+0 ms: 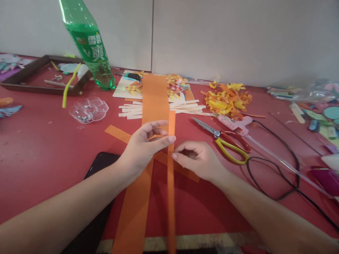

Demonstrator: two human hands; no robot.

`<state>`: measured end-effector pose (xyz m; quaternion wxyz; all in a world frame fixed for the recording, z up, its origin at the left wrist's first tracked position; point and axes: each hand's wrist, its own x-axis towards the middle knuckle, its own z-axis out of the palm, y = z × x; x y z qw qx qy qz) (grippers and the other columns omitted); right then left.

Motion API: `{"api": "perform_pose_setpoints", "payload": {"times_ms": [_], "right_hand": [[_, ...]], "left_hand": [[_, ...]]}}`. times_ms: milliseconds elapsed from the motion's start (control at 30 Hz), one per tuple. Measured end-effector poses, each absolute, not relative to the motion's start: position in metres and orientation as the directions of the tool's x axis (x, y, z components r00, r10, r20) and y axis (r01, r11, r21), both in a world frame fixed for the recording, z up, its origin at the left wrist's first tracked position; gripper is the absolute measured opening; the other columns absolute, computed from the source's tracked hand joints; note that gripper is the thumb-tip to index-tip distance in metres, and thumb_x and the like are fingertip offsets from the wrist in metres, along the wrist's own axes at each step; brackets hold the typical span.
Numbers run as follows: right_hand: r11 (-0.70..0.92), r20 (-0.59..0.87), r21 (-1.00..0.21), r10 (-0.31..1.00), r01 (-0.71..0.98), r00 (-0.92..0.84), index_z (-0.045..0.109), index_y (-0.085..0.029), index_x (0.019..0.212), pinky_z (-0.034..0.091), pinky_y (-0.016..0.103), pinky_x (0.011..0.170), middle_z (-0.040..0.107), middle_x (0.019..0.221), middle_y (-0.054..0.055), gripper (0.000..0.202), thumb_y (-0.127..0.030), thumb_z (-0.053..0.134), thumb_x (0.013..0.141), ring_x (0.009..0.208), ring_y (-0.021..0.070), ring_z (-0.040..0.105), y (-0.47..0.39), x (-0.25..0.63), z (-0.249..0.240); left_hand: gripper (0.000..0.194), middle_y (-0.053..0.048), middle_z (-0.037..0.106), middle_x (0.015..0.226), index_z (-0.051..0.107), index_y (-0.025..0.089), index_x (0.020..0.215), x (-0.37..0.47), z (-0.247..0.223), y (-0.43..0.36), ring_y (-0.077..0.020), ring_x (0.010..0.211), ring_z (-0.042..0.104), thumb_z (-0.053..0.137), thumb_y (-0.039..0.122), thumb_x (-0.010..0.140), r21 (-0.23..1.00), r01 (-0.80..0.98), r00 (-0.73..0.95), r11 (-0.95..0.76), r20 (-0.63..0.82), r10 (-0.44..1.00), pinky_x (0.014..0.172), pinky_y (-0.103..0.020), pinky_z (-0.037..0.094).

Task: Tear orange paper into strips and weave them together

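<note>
A long, narrow orange paper strip runs upright between my hands, its lower end passing out of view. My left hand pinches it near the top between thumb and fingers. Just below on the right, my right hand also grips the strip, thumb against its edge. Behind and beneath lie wider orange paper strips, one stretching from the back of the table toward me. A shorter orange strip lies slantwise under my left hand. The fingertips' far sides are partly hidden.
Scissors and a pink glue gun with a black cord lie right. Behind are orange and yellow paper scraps and pale strips. Left are a green bottle, clear dish, dark frame and black phone.
</note>
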<state>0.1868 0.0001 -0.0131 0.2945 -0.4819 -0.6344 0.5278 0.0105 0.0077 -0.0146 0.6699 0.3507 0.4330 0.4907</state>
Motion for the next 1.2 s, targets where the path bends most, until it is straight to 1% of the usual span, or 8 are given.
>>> {"api": "perform_pose_setpoints", "payload": {"times_ms": [200,267,400,567,667,800,867,1200], "right_hand": [[-0.100,-0.137,-0.987,0.937,0.129,-0.322,0.052,-0.019,0.063,0.028,0.024,0.048,0.043,0.056,-0.006,0.017,-0.022,0.055,0.079,0.049,0.0081,0.035,0.004,0.200,-0.010],[-0.100,-0.136,-0.988,0.929,0.120,-0.345,0.053,-0.019,0.064,0.028,0.024,0.048,0.043,0.056,-0.006,0.017,-0.022,0.055,0.080,0.050,0.0084,0.036,0.005,0.201,-0.010],[-0.031,-0.064,-0.994,0.942,0.106,-0.329,0.059,-0.019,0.075,0.031,0.024,0.049,0.048,0.060,-0.005,0.011,-0.028,0.062,0.082,0.051,0.0085,0.039,0.005,0.197,-0.011],[-0.037,-0.072,-0.992,0.949,0.119,-0.308,0.061,-0.019,0.075,0.038,0.025,0.053,0.054,0.066,-0.002,0.012,-0.029,0.065,0.080,0.055,0.0104,0.047,0.005,0.193,-0.013],[-0.019,-0.066,-0.987,0.953,0.157,-0.296,0.060,-0.019,0.070,0.037,0.025,0.053,0.053,0.064,-0.002,0.012,-0.027,0.064,0.079,0.056,0.0107,0.046,0.006,0.195,-0.013],[0.025,-0.025,-0.982,0.965,0.189,-0.259,0.058,-0.018,0.067,0.033,0.024,0.050,0.050,0.061,-0.003,0.010,-0.023,0.063,0.075,0.054,0.0095,0.039,0.008,0.196,-0.012],[0.007,-0.042,-0.984,0.961,0.176,-0.274,0.057,-0.018,0.066,0.032,0.024,0.050,0.049,0.060,-0.004,0.011,-0.022,0.063,0.075,0.053,0.0091,0.038,0.008,0.196,-0.012],[-0.078,-0.096,-0.994,0.954,0.074,-0.286,0.062,-0.019,0.074,0.033,0.024,0.048,0.053,0.062,-0.003,0.016,-0.032,0.066,0.081,0.051,0.0085,0.042,0.007,0.198,-0.020]], "left_hand": [[0.027,0.004,0.062,0.074,0.068,0.020,0.098,0.007,-0.009,0.007,-0.0080,0.069,0.060,0.076,0.033,0.077,0.900,-0.326,0.198,0.291,-0.236,0.951,0.076,-0.025,0.051],[0.035,0.003,0.065,0.074,0.066,0.020,0.106,0.006,-0.007,0.006,-0.0097,0.069,0.062,0.076,0.036,0.077,0.933,-0.229,0.209,0.277,-0.231,0.950,0.073,-0.025,0.050],[0.067,0.003,0.069,0.070,0.049,0.025,0.132,0.005,-0.005,0.002,-0.0142,0.067,0.064,0.078,0.039,0.073,0.966,0.047,0.303,0.255,-0.258,0.918,0.064,-0.027,0.048],[0.071,-0.002,0.073,0.076,0.045,0.024,0.132,0.008,-0.007,-0.001,-0.0206,0.078,0.070,0.079,0.039,0.072,0.962,0.123,0.416,0.243,-0.272,0.868,0.073,-0.033,0.051],[0.060,-0.001,0.072,0.078,0.050,0.022,0.123,0.011,-0.008,-0.001,-0.0197,0.077,0.070,0.078,0.037,0.072,0.962,0.112,0.411,0.249,-0.273,0.870,0.075,-0.033,0.052],[0.029,-0.002,0.070,0.083,0.059,0.017,0.096,0.012,-0.005,0.001,-0.0153,0.074,0.069,0.072,0.038,0.079,0.961,-0.006,0.354,0.275,-0.256,0.900,0.071,-0.028,0.055],[0.023,-0.002,0.069,0.079,0.061,0.016,0.086,0.012,-0.004,0.002,-0.0141,0.073,0.069,0.069,0.037,0.081,0.957,-0.040,0.350,0.287,-0.255,0.901,0.069,-0.026,0.056],[0.011,-0.002,0.073,0.071,0.070,0.015,0.079,0.012,-0.005,0.001,-0.0138,0.071,0.071,0.069,0.026,0.081,0.958,0.009,0.384,0.288,-0.269,0.883,0.072,-0.024,0.058]]}}
